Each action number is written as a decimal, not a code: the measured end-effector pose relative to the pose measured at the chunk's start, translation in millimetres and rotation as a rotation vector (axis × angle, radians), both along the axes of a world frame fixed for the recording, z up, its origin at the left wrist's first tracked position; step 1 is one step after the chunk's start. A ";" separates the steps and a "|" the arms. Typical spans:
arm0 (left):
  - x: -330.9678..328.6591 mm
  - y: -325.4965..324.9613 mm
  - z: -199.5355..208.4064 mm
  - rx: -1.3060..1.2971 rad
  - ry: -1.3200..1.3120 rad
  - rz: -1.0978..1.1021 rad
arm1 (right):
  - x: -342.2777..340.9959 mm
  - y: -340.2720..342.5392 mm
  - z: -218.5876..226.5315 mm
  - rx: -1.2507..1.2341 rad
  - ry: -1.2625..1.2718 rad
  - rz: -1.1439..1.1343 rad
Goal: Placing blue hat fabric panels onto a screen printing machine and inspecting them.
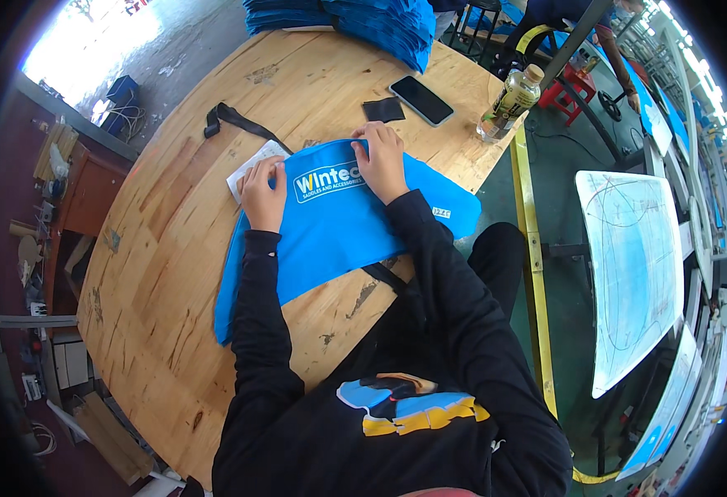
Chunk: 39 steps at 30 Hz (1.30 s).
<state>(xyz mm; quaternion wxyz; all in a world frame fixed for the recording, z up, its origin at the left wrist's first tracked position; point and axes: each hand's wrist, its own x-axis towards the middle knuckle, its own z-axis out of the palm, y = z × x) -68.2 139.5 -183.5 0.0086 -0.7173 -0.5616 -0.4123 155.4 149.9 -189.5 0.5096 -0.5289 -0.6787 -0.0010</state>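
A curved blue fabric piece [339, 236] with a white printed emblem lies spread on the wooden table in front of me. My left hand [262, 195] is at its upper left, fingers curled over the edge. Farther right, my right hand [382, 164] pinches the far edge beside the emblem, thumb on the near side. Partly under the fabric by my left hand is a white sheet [252, 168]. A black strap [243, 123] runs out from beyond the far edge, and another black strip [386, 277] shows below the near edge.
On the wooden table [156, 315] lie a black square patch [382, 109] and a phone [421, 99]. A drink bottle [509, 103] stands at the right corner. Blue fabric pieces [355, 25] are stacked at the far edge. Right of a yellow rail [529, 248] hangs a pale blue panel [633, 265].
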 end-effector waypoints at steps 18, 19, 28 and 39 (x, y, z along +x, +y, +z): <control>-2.0 -2.0 9.4 -0.282 0.441 -0.368 | -18.8 -4.5 -11.2 -0.222 -0.473 0.053; -3.9 -2.6 7.1 -0.281 0.467 -0.353 | -19.1 -6.6 -10.3 -0.256 -0.484 0.030; -14.1 -11.9 0.2 -0.315 0.463 -0.379 | 0.4 -64.5 100.4 -0.167 0.358 0.580; 0.8 0.0 7.0 -0.332 0.406 -0.422 | 10.7 -221.8 257.9 0.423 1.228 1.802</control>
